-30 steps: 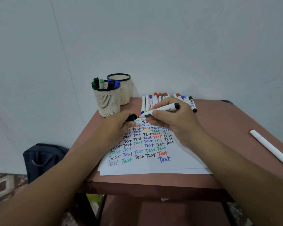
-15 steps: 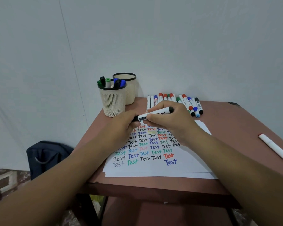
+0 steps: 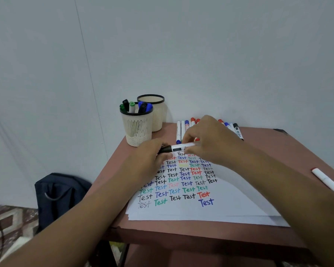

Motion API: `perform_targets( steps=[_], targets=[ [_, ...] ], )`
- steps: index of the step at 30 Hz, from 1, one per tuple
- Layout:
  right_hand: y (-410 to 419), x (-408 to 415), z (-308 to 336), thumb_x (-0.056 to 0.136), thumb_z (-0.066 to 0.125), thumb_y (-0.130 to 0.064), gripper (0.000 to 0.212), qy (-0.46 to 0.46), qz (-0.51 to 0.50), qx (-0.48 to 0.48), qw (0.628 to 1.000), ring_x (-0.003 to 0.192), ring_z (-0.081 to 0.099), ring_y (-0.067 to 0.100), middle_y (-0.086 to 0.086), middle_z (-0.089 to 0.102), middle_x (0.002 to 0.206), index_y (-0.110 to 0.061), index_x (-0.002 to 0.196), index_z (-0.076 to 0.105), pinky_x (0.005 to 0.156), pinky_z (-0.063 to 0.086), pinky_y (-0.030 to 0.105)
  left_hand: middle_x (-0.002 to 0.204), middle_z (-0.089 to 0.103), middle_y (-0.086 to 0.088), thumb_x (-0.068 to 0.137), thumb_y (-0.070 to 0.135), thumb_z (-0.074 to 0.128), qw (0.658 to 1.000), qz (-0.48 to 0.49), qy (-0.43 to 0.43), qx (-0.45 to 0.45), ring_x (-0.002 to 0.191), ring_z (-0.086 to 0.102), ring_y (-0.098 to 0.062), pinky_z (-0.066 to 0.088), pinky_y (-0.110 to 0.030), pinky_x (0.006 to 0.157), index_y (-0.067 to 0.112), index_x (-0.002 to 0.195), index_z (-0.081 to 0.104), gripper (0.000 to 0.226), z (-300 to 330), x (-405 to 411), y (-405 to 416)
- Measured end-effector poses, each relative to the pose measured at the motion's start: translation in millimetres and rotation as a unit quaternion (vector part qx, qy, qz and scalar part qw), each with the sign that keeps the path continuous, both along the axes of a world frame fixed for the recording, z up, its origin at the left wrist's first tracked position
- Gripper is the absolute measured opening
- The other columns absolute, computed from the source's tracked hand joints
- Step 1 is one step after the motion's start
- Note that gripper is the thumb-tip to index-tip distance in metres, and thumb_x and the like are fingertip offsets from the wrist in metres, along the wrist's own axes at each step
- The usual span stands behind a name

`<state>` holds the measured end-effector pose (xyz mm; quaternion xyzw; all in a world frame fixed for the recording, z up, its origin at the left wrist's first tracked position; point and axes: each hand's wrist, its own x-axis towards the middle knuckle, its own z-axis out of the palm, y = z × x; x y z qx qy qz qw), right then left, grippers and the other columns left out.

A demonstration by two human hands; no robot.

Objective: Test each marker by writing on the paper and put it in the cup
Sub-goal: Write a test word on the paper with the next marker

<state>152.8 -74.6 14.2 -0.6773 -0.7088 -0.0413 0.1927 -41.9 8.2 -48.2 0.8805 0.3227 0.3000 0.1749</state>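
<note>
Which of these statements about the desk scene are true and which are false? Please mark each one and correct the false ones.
1. Both hands hold one marker. True: the left hand grips the black cap end and the right hand grips the white barrel of the marker.
2. The front cup is empty. False: several markers stand in it.
3. The paper is blank. False: the word "Test" is written on it many times in several colours.
4. A row of markers lies on the table beyond the paper. True.
5. A dark bag sits on the floor to the left of the table. True.
</note>
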Motion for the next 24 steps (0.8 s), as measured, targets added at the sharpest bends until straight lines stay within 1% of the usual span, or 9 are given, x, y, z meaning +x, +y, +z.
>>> perform_targets(
  steps=[3,5,6,8,12,15,20,22,24],
  targets=[
    [11.9,-0.8,11.5,0.100,0.066,-0.026,0.039,-0.104,-0.008,-0.004,0.994,0.104,0.042,0.015,-0.011,0.056,0.099,-0.043,0.134,0.059,0.087,0.037,0.034,0.108,0.055,0.016,0.088,0.062,0.061,0.997,0.068,-0.021,-0.022,0.100,0.051,-0.005,0.047,-0.028,0.083,0.035,0.125,0.051,0.047,-4.4,-4.1,5.2],
    [20.9,-0.7,26.6,0.105,0.057,-0.019,0.057,-0.133,-0.024,0.009,0.991,0.104,0.045,0.016,-0.008,0.055,0.105,-0.048,0.150,0.038,0.087,0.044,0.035,0.114,0.055,0.016,0.085,0.072,0.056,0.994,0.109,-0.014,-0.022,0.105,0.052,-0.005,0.050,-0.030,0.087,0.035,0.128,0.052,0.057,-3.7,-5.7,6.8],
    [25.8,-0.3,34.1,0.105,0.056,-0.019,0.063,-0.111,-0.019,0.031,0.993,0.101,0.050,0.016,-0.006,0.057,0.107,-0.050,0.153,0.031,0.086,0.048,0.036,0.116,0.056,0.016,0.085,0.072,0.056,0.992,0.121,-0.006,-0.022,0.107,0.052,-0.005,0.050,-0.031,0.089,0.035,0.128,0.053,0.057,-3.0,-5.6,7.9],
    [37.6,-0.7,45.5,0.104,0.058,-0.017,0.071,0.004,0.011,0.078,0.997,0.088,0.056,0.012,-0.005,0.060,0.106,-0.053,0.155,0.024,0.080,0.052,0.034,0.118,0.058,0.016,0.087,0.066,0.061,0.990,0.138,0.014,-0.023,0.105,0.053,-0.004,0.050,-0.030,0.090,0.033,0.122,0.060,0.048,0.3,-5.7,7.7],
    [67.6,-14.1,62.7,0.099,0.065,-0.016,0.084,0.181,0.042,0.171,0.968,0.075,0.066,0.012,-0.002,0.065,0.095,-0.052,0.157,0.017,0.072,0.051,0.018,0.120,0.061,0.014,0.082,0.058,0.071,0.987,0.145,0.045,-0.047,0.102,0.056,-0.004,0.053,-0.030,0.088,0.034,0.120,0.065,0.045,-0.9,-5.8,10.9],
    [89.3,-29.3,67.7,0.094,0.068,-0.010,0.088,0.291,0.072,0.197,0.933,0.072,0.073,0.014,0.008,0.072,0.086,-0.049,0.156,0.020,0.076,0.061,0.025,0.118,0.061,0.015,0.080,0.058,0.072,0.985,0.151,0.052,-0.063,0.102,0.057,-0.004,0.054,-0.031,0.089,0.037,0.121,0.062,0.047,-2.1,-4.8,14.2],
    [119.1,-45.2,56.8,0.091,0.067,-0.008,0.076,0.327,0.064,0.196,0.922,0.073,0.074,0.014,0.009,0.072,0.083,-0.044,0.146,0.030,0.081,0.063,0.036,0.104,0.058,0.020,0.081,0.058,0.072,0.984,0.152,0.042,-0.078,0.096,0.056,-0.001,0.053,-0.029,0.085,0.039,0.117,0.062,0.042,-5.2,-4.0,17.8],
    [125.9,-47.0,48.6,0.091,0.068,-0.009,0.076,0.325,0.060,0.188,0.925,0.075,0.073,0.014,0.008,0.072,0.082,-0.045,0.146,0.030,0.080,0.061,0.031,0.103,0.055,0.020,0.081,0.059,0.072,0.984,0.152,0.046,-0.078,0.096,0.056,-0.002,0.053,-0.030,0.085,0.040,0.119,0.062,0.044,-7.0,-3.7,19.9],
    [129.0,-47.3,41.1,0.091,0.070,-0.010,0.076,0.316,0.061,0.168,0.932,0.075,0.070,0.012,0.007,0.071,0.080,-0.045,0.147,0.032,0.073,0.054,0.016,0.107,0.059,0.018,0.080,0.060,0.071,0.985,0.150,0.047,-0.075,0.098,0.057,-0.004,0.054,-0.032,0.086,0.039,0.120,0.062,0.046,-8.5,-3.4,21.9]
  ],
)
